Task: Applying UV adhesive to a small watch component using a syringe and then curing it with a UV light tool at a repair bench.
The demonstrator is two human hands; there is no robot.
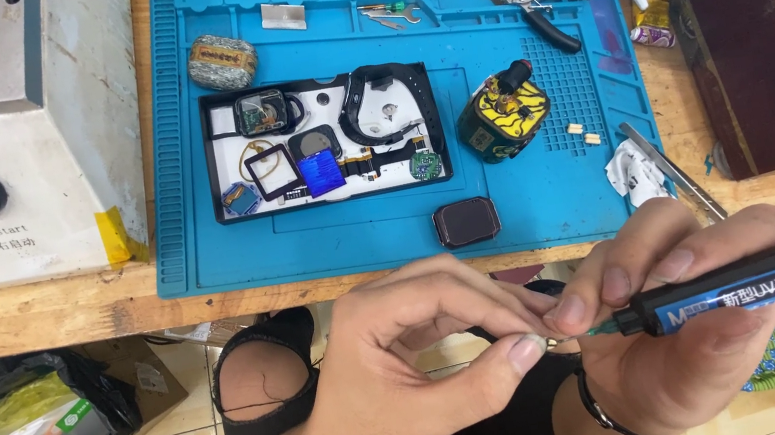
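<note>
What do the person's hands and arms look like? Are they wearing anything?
Both hands are bare, with no gloves or rings showing. The left hand has short, plain nails. The right hand has a thin black band around its wrist. No sleeves reach the forearms.

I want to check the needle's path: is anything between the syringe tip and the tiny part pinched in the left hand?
Nothing visible. The syringe in the right hand has its needle tip right at the small part pinched in the left hand, with no gap to be seen.
</note>
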